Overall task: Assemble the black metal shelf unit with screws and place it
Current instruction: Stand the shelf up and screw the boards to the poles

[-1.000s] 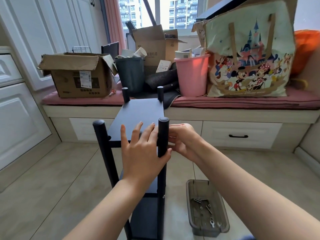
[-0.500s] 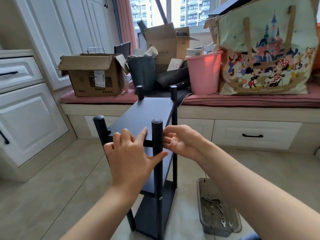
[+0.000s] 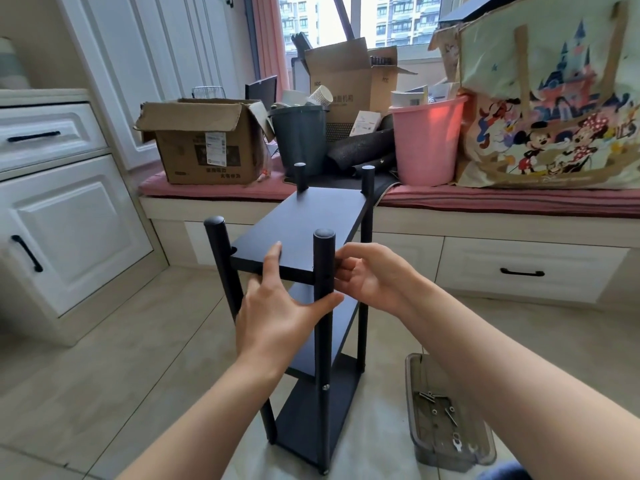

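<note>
Black shelf unit gripped by left hand and right hand.

the shelf unit looks matt black, its boards smooth, its round posts faintly sheened. the floor is glossy tile; the tray beside it is smoky clear plastic holding shiny metal screws.
</note>
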{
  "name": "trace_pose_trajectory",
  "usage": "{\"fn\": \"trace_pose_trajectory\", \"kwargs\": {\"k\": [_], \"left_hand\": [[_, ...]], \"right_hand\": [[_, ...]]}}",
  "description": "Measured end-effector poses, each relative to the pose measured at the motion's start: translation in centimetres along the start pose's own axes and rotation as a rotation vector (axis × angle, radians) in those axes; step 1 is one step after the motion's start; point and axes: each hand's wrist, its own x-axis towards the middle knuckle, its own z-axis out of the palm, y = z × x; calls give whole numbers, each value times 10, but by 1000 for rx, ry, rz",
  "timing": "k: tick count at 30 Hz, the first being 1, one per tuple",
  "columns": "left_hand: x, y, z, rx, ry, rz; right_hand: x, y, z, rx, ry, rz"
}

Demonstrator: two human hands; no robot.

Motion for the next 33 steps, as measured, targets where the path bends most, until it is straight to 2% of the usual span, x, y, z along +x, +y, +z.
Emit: {"fn": "trace_pose_trajectory", "kwargs": {"k": [6, 17, 25, 33], "left_hand": [[2, -3, 4, -29, 80, 35], [8, -6, 18, -307, 102, 89], [11, 1, 30, -371, 125, 99], [16, 7, 47, -416, 145, 125]], "right_hand": [[-1, -2, -1, -72, 2, -13], [-1, -3, -28, -230, 53, -41], [-19, -8, -109, -549, 197, 73], [-24, 27, -202, -789, 336, 248]]}}
